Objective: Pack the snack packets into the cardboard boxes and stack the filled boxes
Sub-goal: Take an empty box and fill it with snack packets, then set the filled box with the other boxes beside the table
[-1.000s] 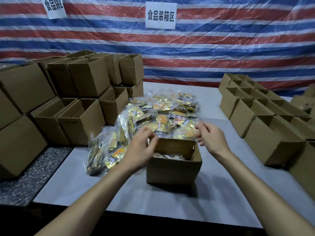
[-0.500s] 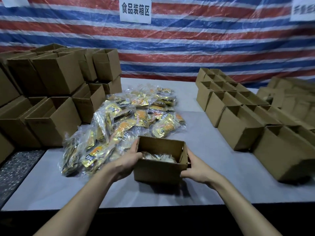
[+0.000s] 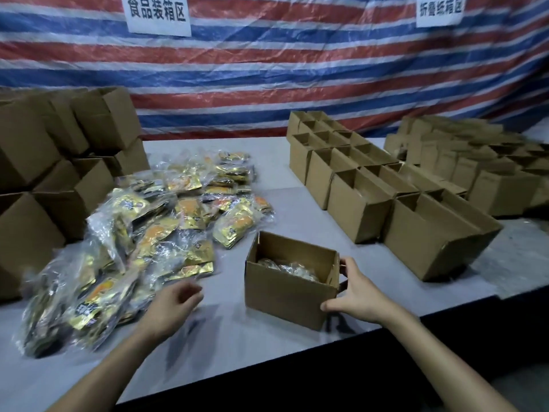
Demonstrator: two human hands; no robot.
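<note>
- Head view: the right hand (image 3: 355,295) grips the right end of an open box (image 3: 282,295), thumb at the near corner, fingers at the rim.
- The box stands on the table (image 3: 237,337), near its front edge.
- The left hand (image 3: 175,304) hovers loosely curled and holds nothing, beside the pile of snack packets (image 3: 166,233).

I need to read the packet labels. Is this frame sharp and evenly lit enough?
Head view: no; the snack packets are motion-smeared, with glare on their plastic; the boxes at far right blur too; the open box and right hand are sharper; the foreground below the table is dark.
</note>
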